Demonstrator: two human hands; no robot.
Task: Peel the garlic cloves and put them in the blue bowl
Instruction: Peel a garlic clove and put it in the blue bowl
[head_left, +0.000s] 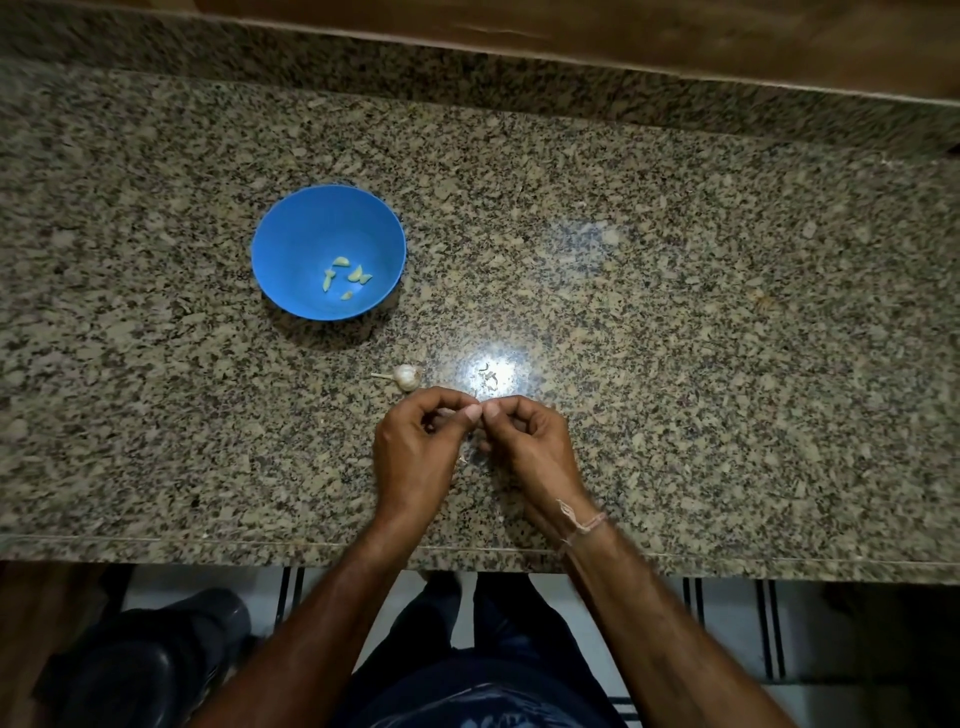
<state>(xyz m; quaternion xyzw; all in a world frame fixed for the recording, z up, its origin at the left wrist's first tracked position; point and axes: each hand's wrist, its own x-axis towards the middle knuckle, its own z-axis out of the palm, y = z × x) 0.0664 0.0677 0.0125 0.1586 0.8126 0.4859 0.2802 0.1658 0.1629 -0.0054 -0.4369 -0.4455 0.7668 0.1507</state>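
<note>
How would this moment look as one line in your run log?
step: peeling | left hand and right hand: pinching a clove | blue bowl: several peeled cloves | garlic bulb: on counter

Views: one, head-worn, wide-angle.
Facing: forward and steeply down onto the granite counter (675, 312).
Nearness: close; left hand (415, 441) and right hand (530, 441) sit just below centre.
Reach: back wall at top, tiled floor (727, 623) at bottom.
Overlap: none, single view.
</note>
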